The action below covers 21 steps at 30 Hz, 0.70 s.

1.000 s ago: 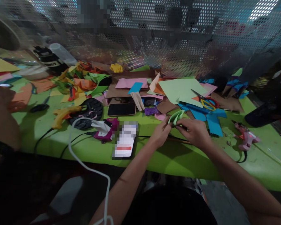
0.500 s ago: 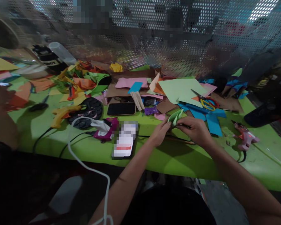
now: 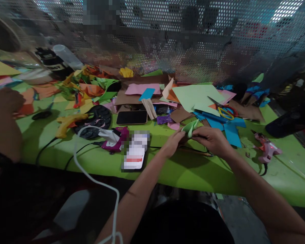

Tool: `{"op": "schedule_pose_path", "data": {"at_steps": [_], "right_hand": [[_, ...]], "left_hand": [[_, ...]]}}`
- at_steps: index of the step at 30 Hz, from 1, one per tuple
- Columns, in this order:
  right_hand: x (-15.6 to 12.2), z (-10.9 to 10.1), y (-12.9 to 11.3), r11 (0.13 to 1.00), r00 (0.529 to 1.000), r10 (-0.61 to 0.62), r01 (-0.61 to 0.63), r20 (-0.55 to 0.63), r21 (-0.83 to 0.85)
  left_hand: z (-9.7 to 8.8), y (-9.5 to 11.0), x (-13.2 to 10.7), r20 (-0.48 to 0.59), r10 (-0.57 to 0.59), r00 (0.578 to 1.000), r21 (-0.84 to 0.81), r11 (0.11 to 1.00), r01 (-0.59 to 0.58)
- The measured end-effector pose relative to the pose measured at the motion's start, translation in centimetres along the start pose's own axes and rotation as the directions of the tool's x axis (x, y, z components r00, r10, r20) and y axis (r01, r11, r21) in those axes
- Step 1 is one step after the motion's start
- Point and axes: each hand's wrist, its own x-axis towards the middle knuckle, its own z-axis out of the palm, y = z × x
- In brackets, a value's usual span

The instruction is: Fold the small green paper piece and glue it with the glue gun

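Between my two hands is a small piece of folded light green paper (image 3: 189, 127), its pointed folds sticking up. My left hand (image 3: 175, 142) pinches its left lower side, fingers closed. On the other side my right hand (image 3: 210, 139) grips the lower right edge with thumb and fingers. The palm side of both hands is hidden. Below them, a thin dark cable or stick (image 3: 195, 150) crosses the green table (image 3: 193, 173). Blue paper strips (image 3: 231, 132) lie just right of my right hand.
Left of my hands lie a lit phone (image 3: 136, 152), a dark phone (image 3: 131, 117), a tissue pack (image 3: 114, 139) and a yellow glue gun (image 3: 68, 125). Scissors (image 3: 225, 112) rest on paper sheets behind; a pink glue gun (image 3: 268, 149) is at right. Another person's hand (image 3: 6, 101) is far left.
My hands keep hold of the green paper almost in place, with slight finger shifts. At the far left, the other person's hand has moved a little.
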Motion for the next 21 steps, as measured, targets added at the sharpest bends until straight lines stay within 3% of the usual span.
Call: {"op": "schedule_pose_path", "data": {"at_steps": [12,21], "right_hand": [[-0.08,0.22,-0.14,0.999,0.999,0.036,-0.036,-0.004,-0.014],[0.07,0.39,0.04,0.994,0.999,-0.051,0.050,-0.011,-0.095]], "left_hand": [[-0.35,-0.34,0.15,0.050,0.037,0.998,0.082,0.996,-0.041],[-0.10,-0.14,-0.01,0.019,-0.006,1.000,-0.028,1.000,0.006]]}}
